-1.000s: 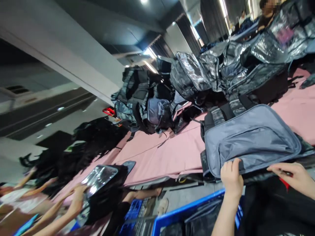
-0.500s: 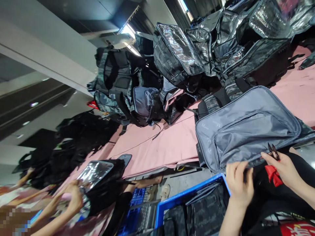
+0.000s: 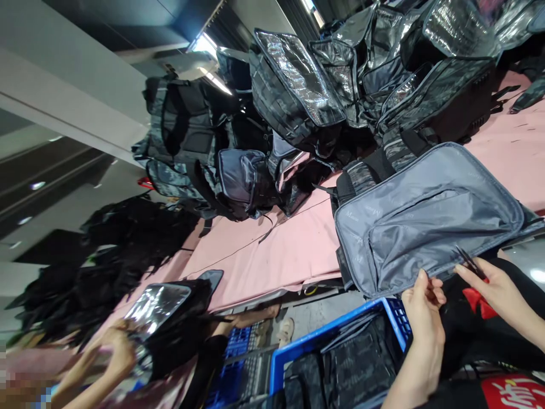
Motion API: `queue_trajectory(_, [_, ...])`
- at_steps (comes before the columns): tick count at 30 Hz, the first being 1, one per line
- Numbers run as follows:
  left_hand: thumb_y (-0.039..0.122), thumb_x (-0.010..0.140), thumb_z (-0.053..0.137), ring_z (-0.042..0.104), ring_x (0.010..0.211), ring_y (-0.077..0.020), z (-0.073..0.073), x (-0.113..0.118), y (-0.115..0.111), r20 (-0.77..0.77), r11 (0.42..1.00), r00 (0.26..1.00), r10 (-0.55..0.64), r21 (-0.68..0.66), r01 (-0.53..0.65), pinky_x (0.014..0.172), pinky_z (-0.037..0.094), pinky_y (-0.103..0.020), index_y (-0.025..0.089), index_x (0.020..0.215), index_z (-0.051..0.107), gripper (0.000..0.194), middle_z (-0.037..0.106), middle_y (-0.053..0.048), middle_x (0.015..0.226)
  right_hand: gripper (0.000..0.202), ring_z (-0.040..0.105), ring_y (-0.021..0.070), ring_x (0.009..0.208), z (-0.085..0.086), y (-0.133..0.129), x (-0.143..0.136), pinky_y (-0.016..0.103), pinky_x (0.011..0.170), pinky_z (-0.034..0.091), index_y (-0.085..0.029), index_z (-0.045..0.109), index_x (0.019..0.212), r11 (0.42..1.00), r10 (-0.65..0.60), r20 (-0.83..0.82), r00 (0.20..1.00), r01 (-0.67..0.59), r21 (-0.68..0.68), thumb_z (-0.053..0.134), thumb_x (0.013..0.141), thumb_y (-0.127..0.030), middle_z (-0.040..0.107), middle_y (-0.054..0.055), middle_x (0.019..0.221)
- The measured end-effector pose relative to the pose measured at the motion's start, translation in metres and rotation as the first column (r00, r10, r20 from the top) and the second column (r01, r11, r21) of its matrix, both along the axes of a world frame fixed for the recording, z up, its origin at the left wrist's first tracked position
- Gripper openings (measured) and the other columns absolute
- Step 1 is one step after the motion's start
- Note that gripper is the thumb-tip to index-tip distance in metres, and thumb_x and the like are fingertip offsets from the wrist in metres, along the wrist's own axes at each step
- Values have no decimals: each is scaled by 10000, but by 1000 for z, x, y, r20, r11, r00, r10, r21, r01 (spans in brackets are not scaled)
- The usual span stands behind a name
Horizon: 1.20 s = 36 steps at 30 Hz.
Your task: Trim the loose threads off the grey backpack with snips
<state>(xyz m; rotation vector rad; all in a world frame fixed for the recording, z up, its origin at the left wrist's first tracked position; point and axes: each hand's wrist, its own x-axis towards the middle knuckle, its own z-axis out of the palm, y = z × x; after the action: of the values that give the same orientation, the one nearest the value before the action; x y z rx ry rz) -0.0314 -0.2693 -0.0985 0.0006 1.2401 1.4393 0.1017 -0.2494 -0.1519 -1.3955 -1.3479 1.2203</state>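
A camouflage backpack lies on the pink table with its grey-lined flap spread toward me, an inner pocket showing. At the flap's near edge is my left hand, palm turned up, thumb raised and fingers curled; whether they pinch the edge or something smaller I cannot make out. Just right of it, my right hand grips a pair of dark thread snips, blades pointing up and left over the lining. Red cloth hangs at the snips' handle end, below the fingers.
A blue crate below the table edge holds dark camouflage bags. Several backpacks with silver linings are piled along the back of the pink table. At the left, a co-worker's hands handle another silver-lined bag.
My left hand has turned from palm down to palm up, with its fingers curled in. The snips have tilted further left. The view has shifted slightly.
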Motion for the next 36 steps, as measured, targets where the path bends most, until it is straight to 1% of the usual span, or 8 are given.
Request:
queue_trajectory(4, [585, 553, 882, 456, 422, -48, -5, 0, -5, -67, 997, 998, -18, 68, 23, 471, 332, -188, 94, 594, 629, 555, 658, -63, 581, 423, 657, 220, 1007, 4, -22, 14, 274, 803, 547, -244, 577, 1118, 991, 79, 183, 980, -98, 94, 475, 941, -614, 683, 42, 1041])
queue_trajectory(7, [608, 606, 848, 452, 446, -48, -7, 0, -7, -118, 994, 993, -33, 104, 45, 488, 330, -195, 88, 563, 639, 562, 650, -66, 583, 347, 692, 194, 852, 7, -35, 14, 242, 690, 548, -248, 559, 1121, 960, 41, 298, 954, -121, 254, 531, 945, -546, 694, 23, 961])
queue_trajectory(10, [615, 635, 826, 449, 463, -57, -6, 0, -7, -164, 991, 985, -44, 117, 64, 502, 336, -208, 97, 538, 636, 561, 644, -65, 593, 248, 676, 147, 677, 12, -36, 7, 229, 614, 532, -251, 560, 1096, 885, -33, 355, 934, -137, 444, 547, 964, -460, 689, -14, 878])
queue_trajectory(12, [629, 642, 814, 448, 467, -64, -5, 0, -8, -188, 990, 981, -53, 118, 76, 506, 340, -216, 102, 525, 630, 570, 639, -65, 592, 207, 669, 140, 645, 15, -34, 2, 236, 600, 530, -249, 566, 1081, 851, -75, 376, 923, -138, 507, 533, 978, -425, 691, -23, 866])
queue_trajectory(21, [608, 653, 820, 431, 471, -53, -8, -1, -9, -173, 988, 983, -55, 131, 78, 510, 335, -206, 96, 559, 660, 545, 641, -61, 593, 160, 666, 150, 637, 15, -28, 1, 248, 598, 547, -242, 603, 1049, 830, -90, 366, 926, -133, 542, 543, 969, -367, 700, -4, 861])
queue_trajectory(29, [589, 577, 872, 408, 466, -48, -2, -2, -9, -120, 992, 991, -65, 96, 76, 501, 304, -207, 76, 663, 711, 545, 627, -51, 591, 311, 711, 196, 777, -7, -33, -3, 238, 597, 575, -222, 596, 1013, 904, -190, 276, 942, 58, 424, 555, 951, -524, 716, 18, 885])
queue_trajectory(31, [588, 569, 875, 406, 471, -46, -1, -2, -9, -115, 992, 991, -62, 100, 74, 502, 302, -206, 80, 644, 704, 541, 619, -46, 593, 285, 710, 193, 753, -7, -33, -4, 241, 597, 577, -218, 602, 1023, 889, -205, 274, 940, 61, 455, 560, 956, -492, 719, 23, 890])
queue_trajectory(36, [591, 552, 880, 412, 474, -50, 0, -1, -8, -117, 994, 991, -58, 85, 68, 500, 300, -207, 81, 651, 713, 545, 615, -47, 589, 141, 691, 159, 644, 1, -28, -6, 222, 600, 573, -222, 627, 1018, 785, -217, 293, 931, -11, 619, 569, 970, -341, 726, 16, 871])
